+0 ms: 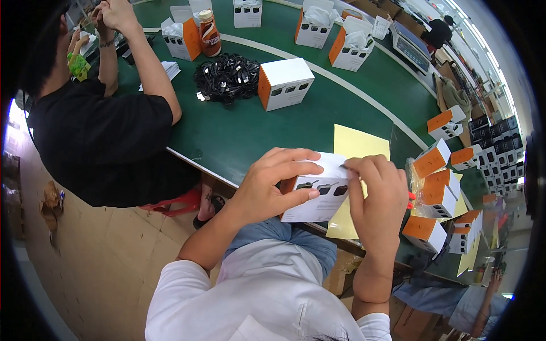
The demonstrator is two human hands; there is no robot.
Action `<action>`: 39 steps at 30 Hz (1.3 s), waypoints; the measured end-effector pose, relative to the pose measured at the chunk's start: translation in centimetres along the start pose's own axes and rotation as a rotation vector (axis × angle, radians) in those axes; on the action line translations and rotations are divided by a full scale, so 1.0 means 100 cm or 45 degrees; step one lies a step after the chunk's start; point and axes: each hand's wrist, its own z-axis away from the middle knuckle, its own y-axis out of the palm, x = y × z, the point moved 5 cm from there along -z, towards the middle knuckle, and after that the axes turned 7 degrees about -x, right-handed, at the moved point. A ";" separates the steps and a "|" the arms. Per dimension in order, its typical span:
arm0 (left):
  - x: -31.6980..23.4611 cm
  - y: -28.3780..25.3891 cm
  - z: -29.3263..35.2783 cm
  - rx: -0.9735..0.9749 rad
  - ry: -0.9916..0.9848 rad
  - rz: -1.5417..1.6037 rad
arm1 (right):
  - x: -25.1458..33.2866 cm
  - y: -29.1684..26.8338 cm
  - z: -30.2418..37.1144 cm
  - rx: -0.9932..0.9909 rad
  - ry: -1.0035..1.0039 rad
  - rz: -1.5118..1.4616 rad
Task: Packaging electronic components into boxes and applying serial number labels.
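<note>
Carton: the white-and-orange carton (310, 212) sat at the near edge of the green tabletop (227, 128), just above my lap.
Left hand: my left hand (264, 183) was half curled and had hold of it, thumb on the printed face, fingers over the top.
Right hand: my right hand (378, 184) was bent in at the right top edge; I couldn't tell whether it pinched anything.
Edge risk: a loose left grip could have let the carton tip toward my lap.
Crush risk: pressing too hard could have dented the lid or creased a corner.
Paper: smooth, flat yellow sheet (364, 136), partly behind the carton.
Board: stiff, crisp-cornered, boxy.
Cables: thin, black, tangled cable heap (227, 77), dotted with pale plugs.
</note>
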 end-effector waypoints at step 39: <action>0.041 0.107 -0.028 0.747 0.280 -0.234 | -0.104 0.029 0.086 0.314 0.501 -0.374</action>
